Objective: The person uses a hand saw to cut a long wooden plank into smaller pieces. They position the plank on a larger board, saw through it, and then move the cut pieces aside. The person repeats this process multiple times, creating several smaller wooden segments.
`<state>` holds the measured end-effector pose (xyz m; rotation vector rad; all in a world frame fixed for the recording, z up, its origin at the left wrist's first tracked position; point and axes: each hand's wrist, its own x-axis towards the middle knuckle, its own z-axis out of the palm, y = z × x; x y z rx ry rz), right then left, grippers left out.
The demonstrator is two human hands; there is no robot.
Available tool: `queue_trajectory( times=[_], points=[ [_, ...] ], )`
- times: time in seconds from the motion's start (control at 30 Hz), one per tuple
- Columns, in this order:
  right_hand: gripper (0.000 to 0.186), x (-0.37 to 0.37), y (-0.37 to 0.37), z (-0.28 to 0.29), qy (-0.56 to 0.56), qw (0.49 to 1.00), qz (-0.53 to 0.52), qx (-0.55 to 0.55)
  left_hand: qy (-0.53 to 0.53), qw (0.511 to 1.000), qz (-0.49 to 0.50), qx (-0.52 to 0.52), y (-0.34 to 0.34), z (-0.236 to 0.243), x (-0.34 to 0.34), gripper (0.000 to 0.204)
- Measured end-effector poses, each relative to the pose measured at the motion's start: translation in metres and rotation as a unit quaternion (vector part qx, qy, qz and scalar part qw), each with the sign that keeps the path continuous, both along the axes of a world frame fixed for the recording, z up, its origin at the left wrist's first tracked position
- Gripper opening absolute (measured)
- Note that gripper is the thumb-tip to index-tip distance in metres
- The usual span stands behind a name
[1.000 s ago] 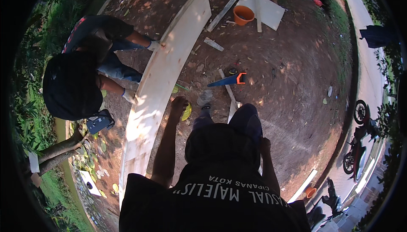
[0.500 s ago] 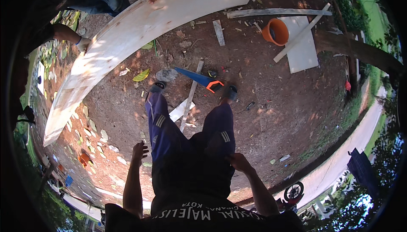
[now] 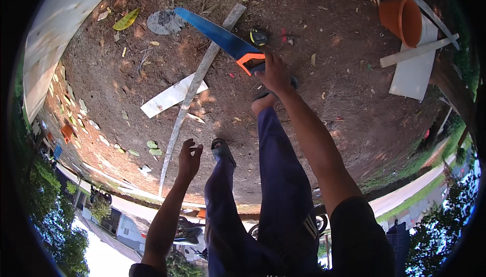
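Note:
My right hand (image 3: 271, 74) is at the orange-and-black handle of a blue-bladed hand saw (image 3: 210, 30), fingers curled onto it. The saw lies across a long weathered wooden strip (image 3: 190, 97), its tip by a grey patch (image 3: 161, 21) on the dirt. A black-and-yellow roundish object, perhaps a tape measure (image 3: 257, 36), lies beside the saw. A short white board (image 3: 158, 102) lies under the strip. My left hand (image 3: 189, 158) hangs lower left with fingers apart, holding nothing, above the ground near my foot.
A large plywood sheet (image 3: 48, 44) runs along the left edge. At upper right are an orange bucket (image 3: 392, 19), a pale board (image 3: 410, 79) and narrow strips (image 3: 420, 49). Dirt ground (image 3: 344, 125) carries leaves and scraps; a road and motorbikes show at the rim.
My view has tilted down and away from the co-worker, who is out of view. My right hand has moved from my thigh forward to the saw's handle; my left stays low, fingers apart.

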<state>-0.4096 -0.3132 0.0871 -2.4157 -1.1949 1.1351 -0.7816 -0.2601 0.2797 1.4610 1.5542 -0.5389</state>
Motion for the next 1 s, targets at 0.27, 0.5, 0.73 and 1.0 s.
queue_trajectory(
  times=[0.27, 0.5, 0.73, 1.0],
  points=[
    [0.084, 0.027, 0.083, -0.124, -0.109, 0.985, 0.124, 0.046, 0.065, 0.971, -0.154, 0.174, 0.059, -0.237, -0.030, 0.067],
    [0.073, 0.027, 0.090, -0.117, -0.075, 0.986, 0.113, -0.097, 0.146, 0.975, -0.114, 0.127, 0.060, -0.319, 0.016, 0.099],
    [0.045, 0.116, 0.010, -0.083, 0.206, 0.940, -0.236, -0.133, 0.119, 0.978, -0.173, 0.008, 0.079, -0.342, -0.020, 0.121],
    [0.030, 0.335, -0.074, 0.033, 0.281, 0.701, -0.620, 0.212, 0.133, 0.971, -0.196, -0.019, 0.092, -0.335, -0.021, 0.124]
  ],
)
